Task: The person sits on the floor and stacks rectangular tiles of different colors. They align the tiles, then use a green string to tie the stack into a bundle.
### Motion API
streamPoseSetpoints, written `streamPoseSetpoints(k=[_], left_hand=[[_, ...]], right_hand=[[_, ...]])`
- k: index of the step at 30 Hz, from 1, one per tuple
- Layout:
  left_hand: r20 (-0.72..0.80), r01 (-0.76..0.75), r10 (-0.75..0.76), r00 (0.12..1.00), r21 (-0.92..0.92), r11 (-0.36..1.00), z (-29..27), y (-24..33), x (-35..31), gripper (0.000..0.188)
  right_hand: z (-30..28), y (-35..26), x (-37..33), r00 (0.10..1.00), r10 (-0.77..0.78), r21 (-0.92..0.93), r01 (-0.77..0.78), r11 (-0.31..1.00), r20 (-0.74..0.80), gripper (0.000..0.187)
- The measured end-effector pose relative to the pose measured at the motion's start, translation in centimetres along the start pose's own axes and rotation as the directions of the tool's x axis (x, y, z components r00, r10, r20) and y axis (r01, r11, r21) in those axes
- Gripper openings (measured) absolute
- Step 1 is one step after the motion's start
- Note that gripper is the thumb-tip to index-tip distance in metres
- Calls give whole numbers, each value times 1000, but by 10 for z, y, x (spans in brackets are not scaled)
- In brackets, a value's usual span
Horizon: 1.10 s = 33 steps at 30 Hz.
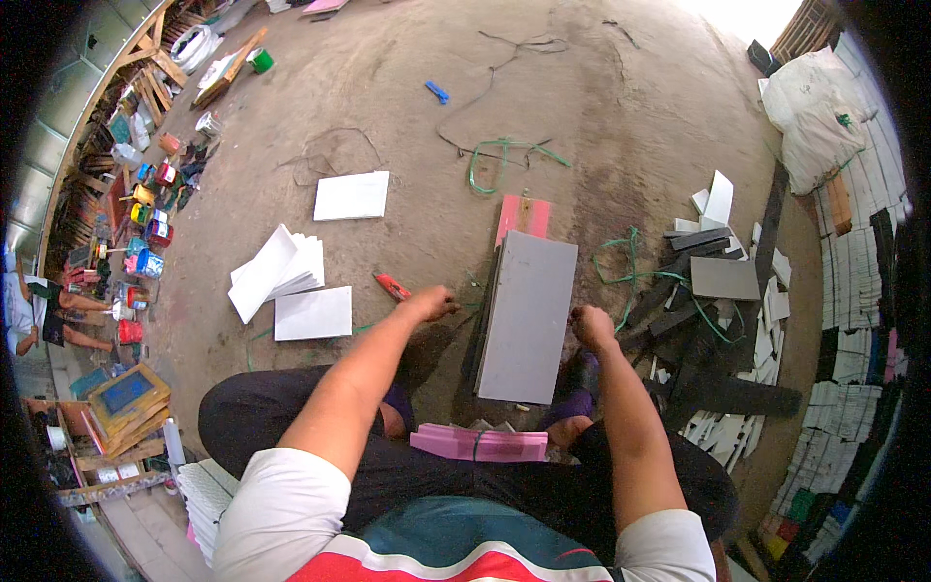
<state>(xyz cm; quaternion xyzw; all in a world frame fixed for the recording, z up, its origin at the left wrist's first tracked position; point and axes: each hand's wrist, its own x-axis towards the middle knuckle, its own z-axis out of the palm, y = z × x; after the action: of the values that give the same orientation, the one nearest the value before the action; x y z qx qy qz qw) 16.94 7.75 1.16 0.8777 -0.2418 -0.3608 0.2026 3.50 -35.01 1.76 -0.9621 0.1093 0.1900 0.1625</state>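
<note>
A tall stack of grey rectangular sheets (529, 315) stands between my feet, on top of a pink piece (524, 215) showing at its far end. My left hand (432, 304) is closed just left of the stack; green string (469, 307) shows at its fingertips and seems to be pinched there. Close to the stack's right edge, my right hand (592, 328) has its fingers curled in; whatever they hold is hidden. Beside my left hand lies a red-handled tool (392, 286), perhaps a cutter. A pink bundle tied with a dark band (480, 442) lies nearer, against my legs.
White sheets (281, 267) lie loose on the left floor, another white sheet (351, 196) beyond. Dark and white offcuts (693, 320) heap at right with tangled green string (630, 257). Paint tins (145, 262) line the left side; a white sack (813, 116) and stacked sheets (853, 359) stand right.
</note>
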Motion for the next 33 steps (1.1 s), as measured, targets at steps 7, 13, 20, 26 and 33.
streamPoseSetpoints(k=[7,13,20,26,33], left_hand=[[180,78,-148,972,346,935,-137,127,-65,31],[173,43,-135,976,453,891,-177,233,-115,32],[153,-108,22,988,579,808,-163,240,-120,30],[99,-124,82,992,568,814,-149,250,-124,26],[-18,-192,237,971,531,825,-143,249,-114,35]], right_hand=[[-136,-50,-21,990,-21,-219,52,974,140,23],[-192,-97,-62,990,-65,-276,97,956,124,28],[-216,-128,-94,991,-107,-314,126,941,75,29],[-217,-142,-113,976,-215,-315,212,925,26,16],[-229,-167,-123,949,-299,-76,293,953,-97,26]])
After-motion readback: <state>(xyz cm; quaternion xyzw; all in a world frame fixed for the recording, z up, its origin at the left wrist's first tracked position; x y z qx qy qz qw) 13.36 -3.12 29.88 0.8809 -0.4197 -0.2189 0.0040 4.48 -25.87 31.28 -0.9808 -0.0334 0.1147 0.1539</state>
